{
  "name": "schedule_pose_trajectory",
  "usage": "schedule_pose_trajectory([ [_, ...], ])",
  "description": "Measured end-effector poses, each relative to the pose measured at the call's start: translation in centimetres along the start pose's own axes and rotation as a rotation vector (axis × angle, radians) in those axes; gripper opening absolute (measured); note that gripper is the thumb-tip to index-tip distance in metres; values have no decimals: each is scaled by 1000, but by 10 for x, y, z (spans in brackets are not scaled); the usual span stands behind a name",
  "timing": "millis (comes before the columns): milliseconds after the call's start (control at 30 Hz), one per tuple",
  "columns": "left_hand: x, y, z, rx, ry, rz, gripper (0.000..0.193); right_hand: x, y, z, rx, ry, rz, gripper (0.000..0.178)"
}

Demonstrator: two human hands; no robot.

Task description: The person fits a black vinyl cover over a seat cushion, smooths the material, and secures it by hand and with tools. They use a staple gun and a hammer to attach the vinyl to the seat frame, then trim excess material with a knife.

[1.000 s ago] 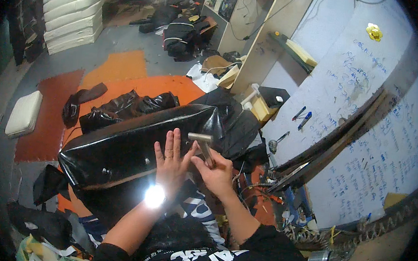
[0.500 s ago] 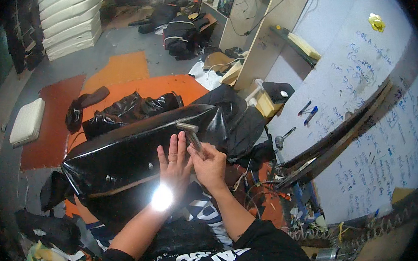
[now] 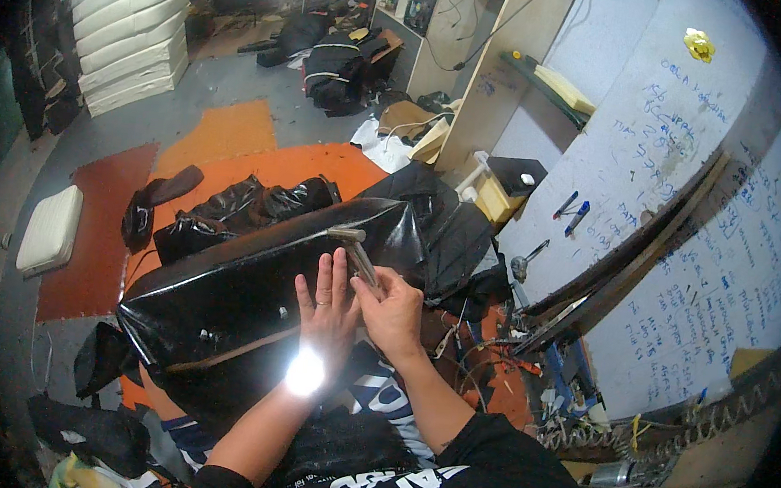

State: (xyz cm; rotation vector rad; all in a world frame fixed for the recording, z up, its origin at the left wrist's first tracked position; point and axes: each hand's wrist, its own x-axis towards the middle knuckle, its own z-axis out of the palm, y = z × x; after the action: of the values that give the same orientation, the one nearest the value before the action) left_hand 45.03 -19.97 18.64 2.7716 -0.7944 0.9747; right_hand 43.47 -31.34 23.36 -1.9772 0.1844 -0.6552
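Observation:
A long black cushion with a glossy, leather-like cover lies across in front of me, with small pale bits on its near side. My left hand is laid flat against it, fingers spread and pointing away, a ring on one finger; a bright glare covers the wrist. Close beside it on the right, my right hand is closed around the handle of a metal hammer. The hammer's head shows just beyond my left fingertips, over the cushion; I cannot tell whether it touches the cover.
Crumpled black glossy material lies behind the cushion on orange sheeting. A white pad is at the left, and stacked white foam blocks stand farther back. Tools and cables clutter the right, by a coiled hose and a scribbled-on wall.
The hammer's head has tilted slightly in my right hand. Both hands stay in nearly the same place on the cushion.

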Motion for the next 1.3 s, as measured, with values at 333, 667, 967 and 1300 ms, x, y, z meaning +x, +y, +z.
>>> schedule_pose_trajectory([
  [333, -1, 1, 1, 52, -34, 5, 55, 1, -2, -1, -136, -7, -8, 22],
  [667, -5, 2, 7, 167, -48, -8, 62, 5, -19, 1, -391, -94, 14, 19],
  [967, -1, 1, 8, 110, -26, -1, 61, -17, 21, 4, -74, -22, 1, 15],
  [1300, -1, -1, 0, 127, -26, 31, 65, -11, 9, -18, 2, -69, 106, 39],
])
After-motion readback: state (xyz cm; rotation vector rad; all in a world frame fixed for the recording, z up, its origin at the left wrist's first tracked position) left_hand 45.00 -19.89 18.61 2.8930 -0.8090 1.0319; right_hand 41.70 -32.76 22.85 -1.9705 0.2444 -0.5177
